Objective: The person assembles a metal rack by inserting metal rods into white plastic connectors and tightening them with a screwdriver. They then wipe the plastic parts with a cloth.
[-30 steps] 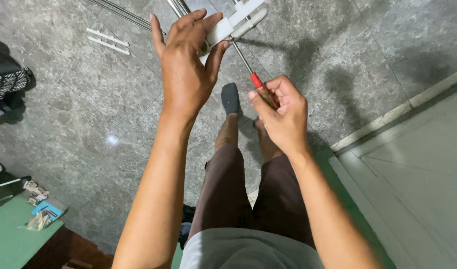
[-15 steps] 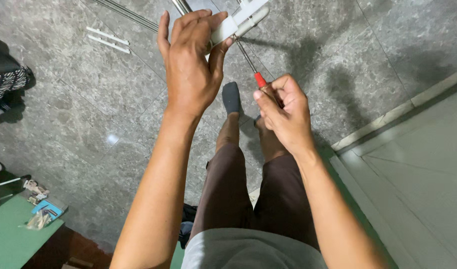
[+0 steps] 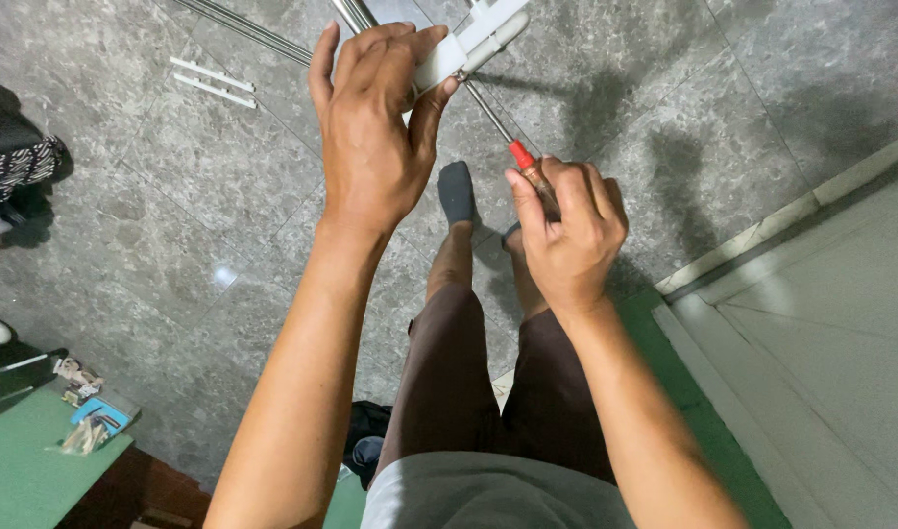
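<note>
The left hand (image 3: 375, 127) is raised at the end of an outstretched forearm, its back toward the camera, fingers curled over and thumb pressed under a white plastic bracket (image 3: 468, 44) that sits on a thin metal rod (image 3: 354, 14) near the top edge of the view. The grip is closed firmly on the bracket. The right hand (image 3: 566, 230) is lower and to the right, wrist bent slightly, fingers wrapped tight around the handle of a screwdriver (image 3: 522, 162); only the red collar and the steel shaft show beyond the fist. The shaft slants up and to the left, its tip meeting the underside of the bracket just beside the left thumb. Both forearms rise from the bottom of the view and converge toward the bracket. Below them are the person's knees in dark shorts and a foot in a dark sock (image 3: 457, 191) on the grey stone floor (image 3: 174, 216). Two white strips (image 3: 212, 82) lie on the floor, well apart from the hands.
</note>
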